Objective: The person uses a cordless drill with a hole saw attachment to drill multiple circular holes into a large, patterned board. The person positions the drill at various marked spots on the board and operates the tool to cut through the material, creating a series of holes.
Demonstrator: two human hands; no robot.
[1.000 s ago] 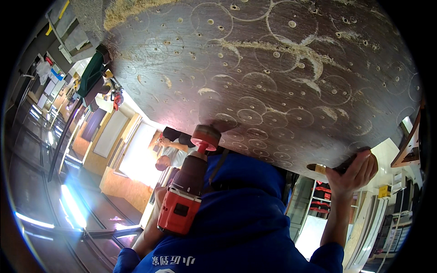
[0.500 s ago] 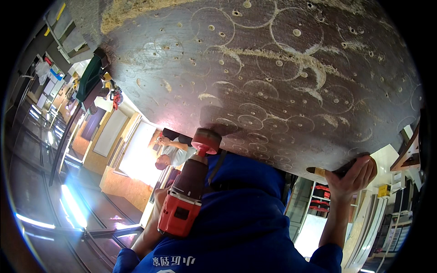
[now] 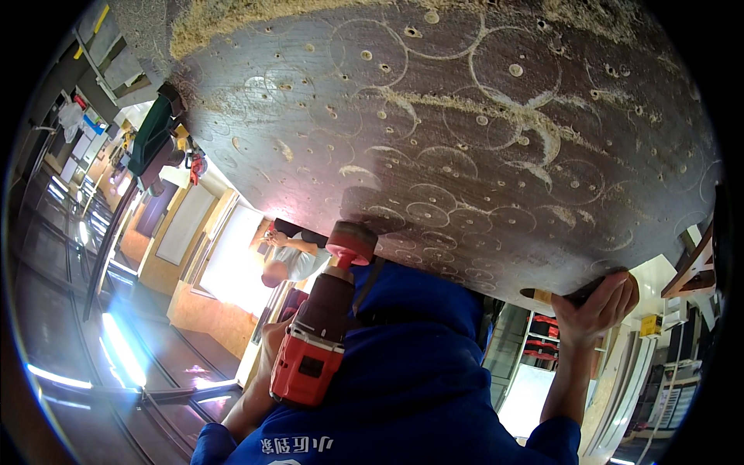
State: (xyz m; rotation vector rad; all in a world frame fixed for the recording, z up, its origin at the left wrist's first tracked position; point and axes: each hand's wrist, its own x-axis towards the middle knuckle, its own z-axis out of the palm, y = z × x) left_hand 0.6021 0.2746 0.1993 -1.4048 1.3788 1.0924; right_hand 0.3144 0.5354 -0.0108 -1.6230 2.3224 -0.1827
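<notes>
A red and black power drill (image 3: 310,356) is in my left hand (image 3: 273,341), whose fingers are mostly hidden behind the tool. Fitted to the drill's front is a red hole saw (image 3: 353,243) with a dark rim. It points at the near edge of a dark brown board (image 3: 310,155); I cannot tell if they touch. Scored circles, small holes and lines of sawdust mark the board. At the right, near the same edge, my right hand (image 3: 597,308) is closed round a dark-faced wooden piece (image 3: 634,288), largely covered by the fingers.
A green machine (image 3: 151,132) stands at the board's far left corner. Another person (image 3: 298,256) in a light top is beyond, at the left. Shelves with red items (image 3: 542,337) and a yellow box (image 3: 649,325) are at the right. Sawdust (image 3: 232,23) lies thick along the far side.
The board's marks sit slightly lower and further right in the picture. My right hand with the wooden piece appears a little lower. The drill has barely shifted, and both hands keep their hold.
</notes>
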